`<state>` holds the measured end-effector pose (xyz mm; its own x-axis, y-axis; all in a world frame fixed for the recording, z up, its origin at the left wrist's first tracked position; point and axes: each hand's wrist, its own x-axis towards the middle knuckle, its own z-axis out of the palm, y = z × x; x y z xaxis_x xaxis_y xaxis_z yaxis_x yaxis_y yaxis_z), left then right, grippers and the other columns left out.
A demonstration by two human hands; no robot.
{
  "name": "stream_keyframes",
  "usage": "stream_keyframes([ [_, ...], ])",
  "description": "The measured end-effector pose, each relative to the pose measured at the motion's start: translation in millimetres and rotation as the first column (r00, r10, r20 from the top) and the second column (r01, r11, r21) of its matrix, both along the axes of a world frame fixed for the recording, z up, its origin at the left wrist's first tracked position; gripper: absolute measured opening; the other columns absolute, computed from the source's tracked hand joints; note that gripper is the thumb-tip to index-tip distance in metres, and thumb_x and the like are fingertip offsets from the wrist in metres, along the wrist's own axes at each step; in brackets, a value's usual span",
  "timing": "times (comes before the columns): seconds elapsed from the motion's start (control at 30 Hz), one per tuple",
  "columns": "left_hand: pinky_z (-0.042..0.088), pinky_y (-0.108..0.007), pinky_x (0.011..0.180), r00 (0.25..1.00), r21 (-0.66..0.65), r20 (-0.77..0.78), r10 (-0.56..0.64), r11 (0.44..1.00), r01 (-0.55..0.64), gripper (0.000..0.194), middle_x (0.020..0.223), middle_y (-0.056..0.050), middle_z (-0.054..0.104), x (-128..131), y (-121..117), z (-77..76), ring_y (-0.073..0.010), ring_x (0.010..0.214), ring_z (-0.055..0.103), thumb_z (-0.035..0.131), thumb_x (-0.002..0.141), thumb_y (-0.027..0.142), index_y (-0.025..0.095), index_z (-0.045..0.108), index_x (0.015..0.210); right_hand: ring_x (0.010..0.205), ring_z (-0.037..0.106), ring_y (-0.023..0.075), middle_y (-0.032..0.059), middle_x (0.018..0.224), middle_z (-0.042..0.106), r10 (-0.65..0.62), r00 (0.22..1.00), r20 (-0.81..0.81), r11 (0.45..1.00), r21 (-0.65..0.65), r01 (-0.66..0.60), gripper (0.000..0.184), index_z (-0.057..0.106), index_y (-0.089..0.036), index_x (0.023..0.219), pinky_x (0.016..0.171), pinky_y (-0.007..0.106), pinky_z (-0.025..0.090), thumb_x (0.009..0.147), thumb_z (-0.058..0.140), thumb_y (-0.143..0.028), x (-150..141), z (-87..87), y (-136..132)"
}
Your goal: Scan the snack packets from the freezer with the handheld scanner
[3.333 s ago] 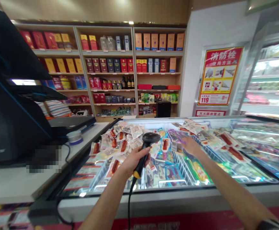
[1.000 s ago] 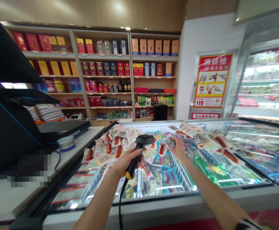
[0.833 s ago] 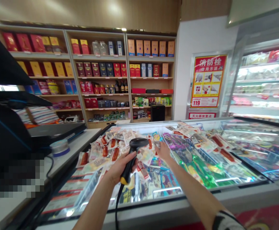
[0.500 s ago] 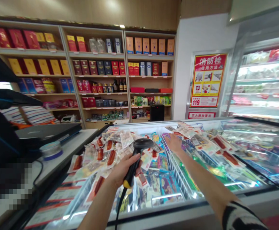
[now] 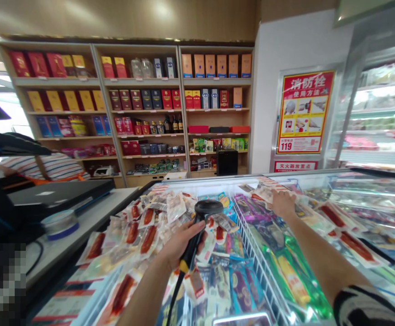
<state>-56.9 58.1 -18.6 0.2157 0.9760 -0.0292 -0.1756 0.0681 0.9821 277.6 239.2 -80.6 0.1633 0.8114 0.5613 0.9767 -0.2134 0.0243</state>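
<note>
My left hand (image 5: 180,242) is closed round the handle of a black barcode scanner (image 5: 208,207) with a yellow band and a trailing cable. It holds the scanner above a heap of clear sausage packets (image 5: 143,226) lying on the glass lid of a chest freezer (image 5: 217,181). My right hand (image 5: 283,203) is stretched far out to the right. Its fingers lie flat on a second pile of packets (image 5: 319,213) on the lid, and no packet is lifted.
A grey counter (image 5: 82,226) at the left carries a dark laptop (image 5: 58,192), a tape roll (image 5: 56,222) and a black till. A person in a striped shirt (image 5: 48,165) sits behind it. Shelves of boxed goods (image 5: 143,99), a red poster (image 5: 304,113) and a lit chiller (image 5: 380,117) stand beyond.
My right hand had brought a packet beside the scanner and left it there, then swung right to the far pile. The view has moved closer over the freezer. My left hand keeps the scanner.
</note>
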Motion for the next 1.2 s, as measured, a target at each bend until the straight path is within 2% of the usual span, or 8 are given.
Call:
stream_keyframes([
  [0.13, 0.031, -0.017, 0.037, 0.999, 0.007, -0.008, -0.051, 0.999, 0.051, 0.024, 0.057, 0.002, 0.049, -3, -2, -0.2, -0.0046, 0.039, 0.044, 0.051, 0.070, 0.037, 0.014, 0.044, 0.070, 0.092, 0.041, 0.0273, 0.0118, 0.097, 0.051, 0.126, 0.992, 0.018, 0.972, 0.199, -0.127, 0.053, 0.039, -0.018, 0.113, 0.079, 0.043, 0.023, 0.064, 0.052, -0.032, -19, -4.6, -27],
  [0.3, 0.033, -0.017, 0.036, 0.995, 0.041, -0.006, -0.097, 0.994, 0.097, 0.024, 0.061, 0.001, 0.051, -11, -14, 0.9, -0.0058, 0.041, 0.046, 0.051, 0.070, 0.038, 0.015, 0.045, 0.072, 0.094, 0.040, 0.0248, 0.0100, 0.103, 0.049, 0.337, 0.941, 0.015, 0.873, 0.370, -0.318, 0.051, 0.037, -0.018, 0.114, 0.081, 0.038, 0.024, 0.065, 0.049, -0.030, -47, -13.8, -63],
  [0.47, 0.034, -0.017, 0.037, 0.993, 0.057, 0.034, -0.114, 0.992, 0.112, 0.022, 0.061, 0.001, 0.052, -19, -31, 4.1, -0.0056, 0.042, 0.046, 0.053, 0.069, 0.036, 0.015, 0.047, 0.073, 0.096, 0.041, 0.0233, 0.0094, 0.106, 0.048, 0.503, 0.864, 0.027, 0.778, 0.421, -0.466, 0.056, 0.034, -0.017, 0.116, 0.082, 0.036, 0.025, 0.065, 0.048, -0.034, -70, -18.8, -88],
  [0.7, 0.034, -0.018, 0.039, 0.987, 0.101, 0.060, -0.152, 0.984, 0.146, 0.023, 0.060, 0.001, 0.051, -21, -49, 11.9, -0.0053, 0.042, 0.046, 0.053, 0.068, 0.035, 0.015, 0.049, 0.077, 0.098, 0.041, 0.0228, 0.0097, 0.107, 0.048, 0.601, 0.795, 0.086, 0.697, 0.432, -0.573, 0.055, 0.035, -0.016, 0.115, 0.083, 0.036, 0.027, 0.065, 0.048, -0.037, -85, -24.5, -100],
  [0.8, 0.033, -0.018, 0.039, 0.985, 0.115, 0.065, -0.163, 0.981, 0.155, 0.024, 0.060, 0.001, 0.051, -20, -53, 14.8, -0.0052, 0.042, 0.045, 0.054, 0.068, 0.035, 0.014, 0.049, 0.078, 0.099, 0.040, 0.0223, 0.0098, 0.107, 0.048, 0.611, 0.786, 0.088, 0.694, 0.418, -0.586, 0.055, 0.036, -0.016, 0.115, 0.083, 0.035, 0.026, 0.066, 0.048, -0.038, -88, -26.3, -103],
  [1.0, 0.033, -0.018, 0.040, 0.982, 0.104, 0.080, -0.172, 0.981, 0.163, 0.023, 0.060, 0.001, 0.050, -20, -54, 16.4, -0.0054, 0.042, 0.045, 0.053, 0.068, 0.035, 0.014, 0.047, 0.077, 0.104, 0.037, 0.0238, 0.0105, 0.112, 0.046, 0.591, 0.806, 0.002, 0.768, 0.303, -0.564, 0.056, 0.036, -0.017, 0.117, 0.087, 0.036, 0.023, 0.067, 0.046, -0.040, -93, -25.6, -112],
  [1.2, 0.031, -0.018, 0.038, 0.975, 0.096, 0.064, -0.212, 0.974, 0.205, 0.022, 0.061, 0.000, 0.050, -23, -52, 15.3, -0.0055, 0.042, 0.044, 0.051, 0.070, 0.034, 0.015, 0.045, 0.078, 0.105, 0.037, 0.0242, 0.0102, 0.112, 0.045, 0.618, 0.786, -0.021, 0.755, 0.295, -0.586, 0.058, 0.034, -0.018, 0.117, 0.087, 0.036, 0.023, 0.065, 0.048, -0.040, -95, -25.4, -111],
])
